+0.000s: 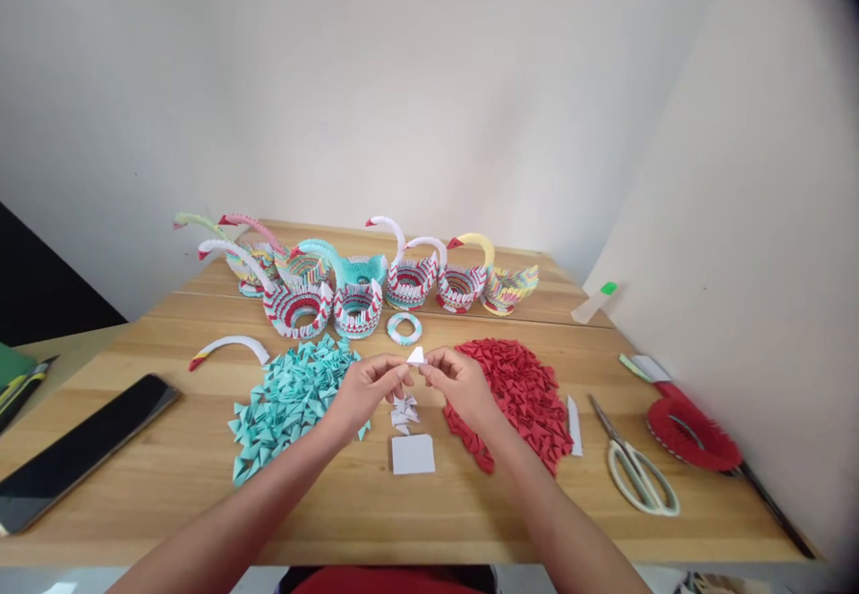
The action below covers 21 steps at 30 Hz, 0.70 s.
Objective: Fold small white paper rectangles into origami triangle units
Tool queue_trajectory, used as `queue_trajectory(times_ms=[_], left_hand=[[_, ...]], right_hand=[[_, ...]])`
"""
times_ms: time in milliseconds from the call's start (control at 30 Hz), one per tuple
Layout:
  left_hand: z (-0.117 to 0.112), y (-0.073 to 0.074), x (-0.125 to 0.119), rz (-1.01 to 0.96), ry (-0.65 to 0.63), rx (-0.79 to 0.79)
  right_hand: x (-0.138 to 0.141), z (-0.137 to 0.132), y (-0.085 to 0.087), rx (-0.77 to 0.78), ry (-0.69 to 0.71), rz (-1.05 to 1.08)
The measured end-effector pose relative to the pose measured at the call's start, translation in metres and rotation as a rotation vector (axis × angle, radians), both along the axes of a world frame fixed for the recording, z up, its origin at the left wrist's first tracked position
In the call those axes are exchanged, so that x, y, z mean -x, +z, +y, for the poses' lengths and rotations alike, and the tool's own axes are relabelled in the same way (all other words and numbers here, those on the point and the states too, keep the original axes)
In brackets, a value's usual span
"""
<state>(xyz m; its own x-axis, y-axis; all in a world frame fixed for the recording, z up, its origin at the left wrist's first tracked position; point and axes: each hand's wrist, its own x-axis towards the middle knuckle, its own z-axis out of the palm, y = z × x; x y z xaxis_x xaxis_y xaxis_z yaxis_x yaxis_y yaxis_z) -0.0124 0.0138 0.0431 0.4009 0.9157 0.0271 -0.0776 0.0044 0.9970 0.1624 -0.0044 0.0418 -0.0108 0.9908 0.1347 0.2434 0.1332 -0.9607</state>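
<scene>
Between both hands, above the middle of the table, is a small folded piece of white paper (pixel 417 356) with a pointed top. My left hand (pixel 369 386) pinches its left side with thumb and forefinger. On the other side my right hand (pixel 463 381) grips it the same way. Below the hands lie several folded white paper triangles (pixel 403 413) and a stack of white paper slips (pixel 413 454). A heap of turquoise paper triangles (pixel 295 402) spreads by my left forearm, and a heap of red paper triangles (pixel 523 393) by my right.
Several folded-paper swans (pixel 357 308) stand along the back, with a turquoise-and-white paper ring (pixel 404 328) before them. A white curved swan neck (pixel 232 343) and a phone (pixel 84 451) lie left. Right are scissors (pixel 634 464), a white strip (pixel 574 426) and a red paper piece (pixel 694 433).
</scene>
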Motion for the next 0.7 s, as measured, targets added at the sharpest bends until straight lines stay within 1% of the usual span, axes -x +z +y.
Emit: queue_trajectory(times_ms=[100, 233, 300, 400, 467, 567, 700], left_hand=[[0.003, 0.002, 0.002, 0.018, -0.002, -0.020], [0.005, -0.001, 0.000, 0.046, 0.026, 0.018], [0.005, -0.003, 0.000, 0.040, 0.039, 0.050], [0.004, -0.006, -0.001, 0.032, 0.055, 0.085], [0.005, -0.009, -0.001, 0.051, 0.057, 0.089], [0.006, -0.016, -0.002, 0.102, 0.051, 0.070], [0.005, -0.023, -0.004, 0.142, 0.050, 0.031]], right_hand=[[-0.001, -0.001, 0.007, -0.041, 0.025, -0.097], [-0.001, -0.004, 0.008, -0.147, 0.017, -0.245], [-0.003, -0.003, 0.006, -0.270, 0.038, -0.342], [-0.009, 0.001, 0.002, -0.510, 0.114, -0.505], [-0.012, 0.003, -0.001, -0.609, 0.153, -0.567], [-0.016, 0.007, -0.006, -0.645, 0.172, -0.572], [-0.017, 0.010, -0.017, -0.611, 0.186, -0.496]])
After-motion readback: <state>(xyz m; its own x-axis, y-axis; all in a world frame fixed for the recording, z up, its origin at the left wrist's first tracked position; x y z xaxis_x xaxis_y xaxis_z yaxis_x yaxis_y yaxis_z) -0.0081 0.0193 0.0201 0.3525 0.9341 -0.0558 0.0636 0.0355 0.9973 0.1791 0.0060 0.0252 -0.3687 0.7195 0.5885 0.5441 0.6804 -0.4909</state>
